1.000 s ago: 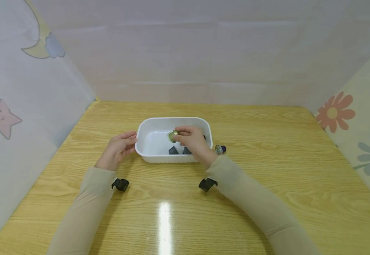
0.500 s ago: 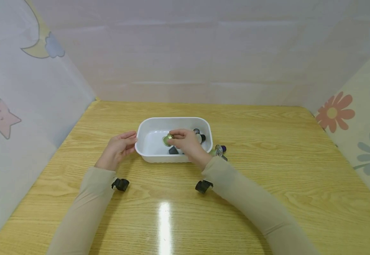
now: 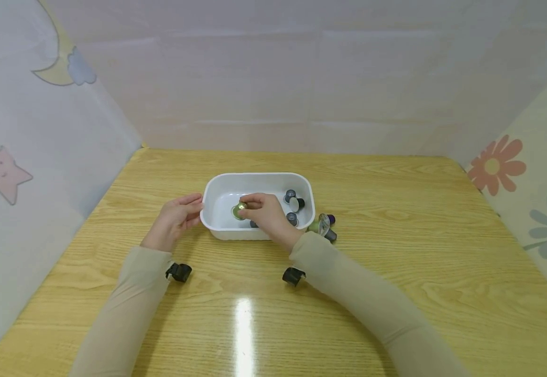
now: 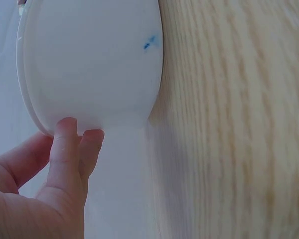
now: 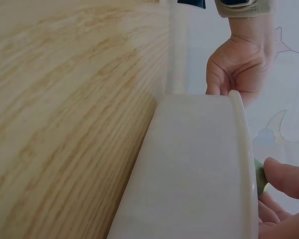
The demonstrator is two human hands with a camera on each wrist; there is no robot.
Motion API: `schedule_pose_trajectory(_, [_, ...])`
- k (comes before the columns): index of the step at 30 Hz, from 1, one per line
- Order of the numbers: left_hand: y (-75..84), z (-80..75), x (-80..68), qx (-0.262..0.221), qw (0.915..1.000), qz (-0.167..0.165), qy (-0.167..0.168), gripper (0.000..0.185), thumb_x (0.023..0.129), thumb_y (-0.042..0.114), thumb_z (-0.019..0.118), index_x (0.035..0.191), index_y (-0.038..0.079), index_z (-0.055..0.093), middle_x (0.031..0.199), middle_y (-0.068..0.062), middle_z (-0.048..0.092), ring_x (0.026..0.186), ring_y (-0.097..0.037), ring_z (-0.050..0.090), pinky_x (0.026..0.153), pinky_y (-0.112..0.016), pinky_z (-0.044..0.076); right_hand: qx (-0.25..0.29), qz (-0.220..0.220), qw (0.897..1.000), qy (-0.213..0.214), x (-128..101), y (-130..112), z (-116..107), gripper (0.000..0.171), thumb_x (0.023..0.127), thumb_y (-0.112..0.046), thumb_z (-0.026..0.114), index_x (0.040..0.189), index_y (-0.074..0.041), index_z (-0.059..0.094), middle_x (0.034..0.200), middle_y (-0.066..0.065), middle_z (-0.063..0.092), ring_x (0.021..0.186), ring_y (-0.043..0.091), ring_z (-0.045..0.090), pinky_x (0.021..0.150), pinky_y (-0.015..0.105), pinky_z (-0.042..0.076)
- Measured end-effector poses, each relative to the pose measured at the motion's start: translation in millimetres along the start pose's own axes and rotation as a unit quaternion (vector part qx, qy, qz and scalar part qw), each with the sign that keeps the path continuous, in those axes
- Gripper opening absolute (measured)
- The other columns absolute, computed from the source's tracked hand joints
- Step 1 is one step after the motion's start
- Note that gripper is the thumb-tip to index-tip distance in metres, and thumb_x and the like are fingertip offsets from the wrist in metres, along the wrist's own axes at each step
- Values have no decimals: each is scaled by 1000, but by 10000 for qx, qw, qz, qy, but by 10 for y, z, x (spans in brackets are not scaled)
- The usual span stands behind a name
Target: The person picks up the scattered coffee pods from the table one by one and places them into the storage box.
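Note:
A white plastic tub (image 3: 254, 234) stands on the table. My right hand (image 3: 269, 214) reaches over its near wall and pinches a green coffee capsule (image 3: 238, 211) between thumb and fingertips, low inside the tub. In the right wrist view the green capsule (image 5: 260, 177) shows partly behind the rim, by the thumb. Several dark and silver capsules (image 3: 291, 218) lie in the tub's right part; one at the front is mostly covered by my right hand. My left hand (image 3: 175, 219) touches the tub's left end, its fairly straight fingers (image 4: 65, 154) against the outer wall and near the rim.
Outside the tub's right end lies a small cluster of capsules (image 3: 324, 224), green, purple and dark. The wooden table (image 3: 396, 220) extends around the tub, with pale printed walls (image 3: 273, 94) behind and at both sides.
My right hand has moved left and slightly toward me and down with the green capsule, uncovering capsules at the tub's right and outside it. My left hand and the tub have stayed put.

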State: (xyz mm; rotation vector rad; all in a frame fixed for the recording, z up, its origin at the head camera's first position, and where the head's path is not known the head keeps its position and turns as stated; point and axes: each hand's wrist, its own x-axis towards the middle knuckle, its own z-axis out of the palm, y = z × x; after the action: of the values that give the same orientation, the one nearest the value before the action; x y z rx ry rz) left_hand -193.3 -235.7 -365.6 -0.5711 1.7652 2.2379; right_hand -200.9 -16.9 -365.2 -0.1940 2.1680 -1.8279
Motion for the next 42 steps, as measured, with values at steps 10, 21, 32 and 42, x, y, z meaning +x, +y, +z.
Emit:
schedule_pose_trajectory(10, [-9, -8, 4, 74, 10000, 27, -20, 55, 97, -3, 54, 149, -1, 35, 83, 7, 68, 69, -5, 66, 61, -15, 54, -2, -186, 9997, -131, -61, 23, -94, 37, 91, -2, 68, 126, 6, 61, 125, 21, 61, 118, 27, 58, 96, 33, 49])
schedule_pose_trajectory(21, [2, -6, -6, 22, 10000, 49, -12, 56, 97, -4, 54, 149, -1, 33, 84, 7, 68, 70, -6, 67, 60, -16, 54, -108, -310, 9994, -131, -243, 38, -526, 36, 94, -4, 64, 128, 6, 59, 127, 22, 59, 116, 27, 59, 96, 34, 49])
schedule_pose_trajectory(32, [-8, 5, -4, 85, 10000, 43, -29, 56, 97, -4, 54, 149, -1, 34, 87, 7, 66, 71, -6, 67, 60, -16, 54, -350, -151, 9979, 515, -356, 70, -965, 36, 93, -4, 66, 127, 6, 60, 125, 22, 61, 117, 26, 58, 96, 30, 49])
schedule_pose_trajectory(42, [-7, -1, -13, 206, 9998, 19, 13, 56, 97, -2, 56, 149, 1, 35, 100, 3, 66, 72, -6, 66, 61, -16, 54, -441, -258, 9960, 737, -487, 96, -1195, 36, 93, -5, 65, 127, 7, 59, 125, 22, 61, 115, 25, 60, 92, 25, 50])
